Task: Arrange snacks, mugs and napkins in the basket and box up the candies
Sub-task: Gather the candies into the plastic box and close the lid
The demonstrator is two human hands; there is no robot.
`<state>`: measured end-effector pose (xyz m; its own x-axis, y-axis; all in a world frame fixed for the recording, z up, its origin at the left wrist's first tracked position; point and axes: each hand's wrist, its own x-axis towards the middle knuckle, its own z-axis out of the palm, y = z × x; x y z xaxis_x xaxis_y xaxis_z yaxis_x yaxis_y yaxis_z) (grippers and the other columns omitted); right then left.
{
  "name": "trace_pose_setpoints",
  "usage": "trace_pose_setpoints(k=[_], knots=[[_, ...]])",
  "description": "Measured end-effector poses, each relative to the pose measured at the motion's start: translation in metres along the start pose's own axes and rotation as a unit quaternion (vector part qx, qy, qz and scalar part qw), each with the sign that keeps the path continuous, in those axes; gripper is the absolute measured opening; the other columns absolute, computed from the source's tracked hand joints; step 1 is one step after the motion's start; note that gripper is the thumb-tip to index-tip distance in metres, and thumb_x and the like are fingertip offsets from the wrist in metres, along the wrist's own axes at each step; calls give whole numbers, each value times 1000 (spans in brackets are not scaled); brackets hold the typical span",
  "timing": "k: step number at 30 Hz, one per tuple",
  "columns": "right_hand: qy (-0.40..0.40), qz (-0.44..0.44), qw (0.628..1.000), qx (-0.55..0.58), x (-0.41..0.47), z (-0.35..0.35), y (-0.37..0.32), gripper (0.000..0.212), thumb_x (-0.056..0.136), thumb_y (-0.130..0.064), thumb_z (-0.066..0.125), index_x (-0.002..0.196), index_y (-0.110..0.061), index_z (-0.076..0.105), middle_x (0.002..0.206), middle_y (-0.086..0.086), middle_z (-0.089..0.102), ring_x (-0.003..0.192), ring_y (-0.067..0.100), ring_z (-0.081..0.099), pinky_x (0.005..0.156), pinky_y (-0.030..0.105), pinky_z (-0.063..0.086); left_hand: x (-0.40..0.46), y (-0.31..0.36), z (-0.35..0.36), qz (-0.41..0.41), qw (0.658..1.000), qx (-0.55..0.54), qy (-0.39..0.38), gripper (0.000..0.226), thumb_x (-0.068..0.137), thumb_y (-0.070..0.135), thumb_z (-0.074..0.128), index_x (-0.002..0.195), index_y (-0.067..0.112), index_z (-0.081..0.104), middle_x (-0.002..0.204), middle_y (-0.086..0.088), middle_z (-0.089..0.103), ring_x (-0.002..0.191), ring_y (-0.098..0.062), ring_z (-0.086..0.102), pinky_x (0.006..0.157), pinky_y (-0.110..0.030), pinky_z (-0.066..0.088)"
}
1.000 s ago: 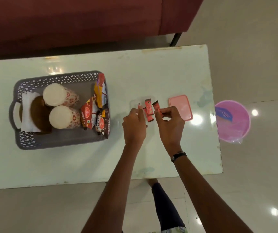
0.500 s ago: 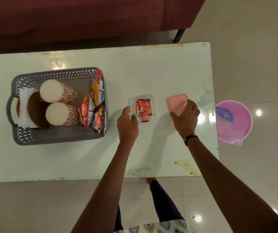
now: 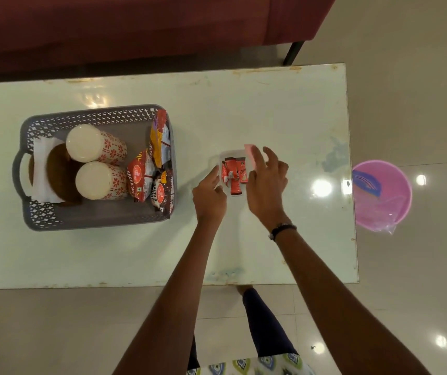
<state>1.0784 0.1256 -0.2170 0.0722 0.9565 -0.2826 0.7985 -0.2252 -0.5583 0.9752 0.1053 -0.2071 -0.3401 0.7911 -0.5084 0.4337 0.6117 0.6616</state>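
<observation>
Lid (image 3: 252,155) — pink, thin plastic, light, slightly flexible, probably slick; pinched at one edge in right hand (image 3: 267,185) grip, tilted over clear box (image 3: 233,174) on table (image 3: 271,117). Best held by its rim, then pressed at the corners. Candies (image 3: 233,173) inside — small crinkly sachets. Left hand (image 3: 210,194) loosely curled, steadying box's near side, clasping nothing.

A grey lattice-walled plastic basket (image 3: 98,220) holds white mugs with red flower prints (image 3: 114,151), a white paper napkin (image 3: 39,147) and red, orange and dark snack packets (image 3: 146,174). Red candy wrappers (image 3: 233,173) fill what seems a clear box (image 3: 226,154); the lid (image 3: 252,155) is pink, the worktop (image 3: 244,109) pale green-white.
</observation>
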Motion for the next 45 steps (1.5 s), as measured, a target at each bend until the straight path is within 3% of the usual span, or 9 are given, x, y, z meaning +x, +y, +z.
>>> trace_pose_setpoints(k=[5,13,18,31,35,37,39,42,45], knots=[[-84,68,994,18,-8,31,-19,60,101,-35,28,150,-21,-2,159,11,-13,145,41,-5,115,59,7,5,-4,-1,-9,999,-35,-17,45,90,-8,50,134,3,48,134,-16,55,124,-25,54,102,-30,46],[-35,27,996,-72,-22,48,-12,59,98,-39,31,150,-24,8,159,13,-8,131,36,28,96,52,37,10,-10,-6,-20,997,-61,-48,46,90,-1,53,133,11,49,132,-10,59,121,-20,57,104,-35,46],[-27,32,997,-58,-23,57,-13,65,97,-37,39,151,-21,5,159,15,-8,137,36,23,102,50,39,14,-11,-8,-60,989,-127,-51,39,92,10,54,130,15,53,103,-5,70,97,-19,64,95,-46,52],[-52,-30,987,-147,-21,46,-4,59,102,-34,23,151,-15,-4,159,17,-9,147,32,5,120,38,21,25,-1,-2,-68,997,-17,18,16,87,2,58,101,0,66,105,-15,69,96,-28,65,87,-39,53],[-118,-38,984,-128,-17,27,-7,67,98,-16,36,150,-18,-7,158,13,-15,146,31,16,105,37,45,21,5,-3,-37,999,22,15,30,89,-3,51,117,5,58,101,-14,67,92,-22,63,79,-30,49],[-153,-35,982,-106,-8,11,-1,69,95,-4,39,151,-21,4,160,12,0,124,34,49,83,38,56,16,8,-3,18,997,69,3,54,89,-6,44,137,18,42,96,-8,60,86,-14,56,74,-27,45],[-141,-5,990,2,2,-3,7,60,94,-1,39,148,-22,22,146,16,41,94,30,62,75,37,54,15,6,-2,63,990,122,-18,66,91,-7,40,146,28,28,104,-9,54,93,-16,56,77,-31,47],[-107,72,973,191,6,-10,19,52,91,3,50,138,-14,40,115,16,66,87,18,63,78,31,55,23,4,-3,61,984,161,-45,64,93,-5,40,148,24,24,119,-16,52,110,-26,54,87,-38,48],[-66,159,952,252,3,-3,24,23,87,-3,63,110,0,64,100,19,70,91,29,67,89,45,55,30,2,-3,51,980,181,-66,61,95,-2,38,148,21,21,120,-18,51,113,-30,51,93,-41,45]])
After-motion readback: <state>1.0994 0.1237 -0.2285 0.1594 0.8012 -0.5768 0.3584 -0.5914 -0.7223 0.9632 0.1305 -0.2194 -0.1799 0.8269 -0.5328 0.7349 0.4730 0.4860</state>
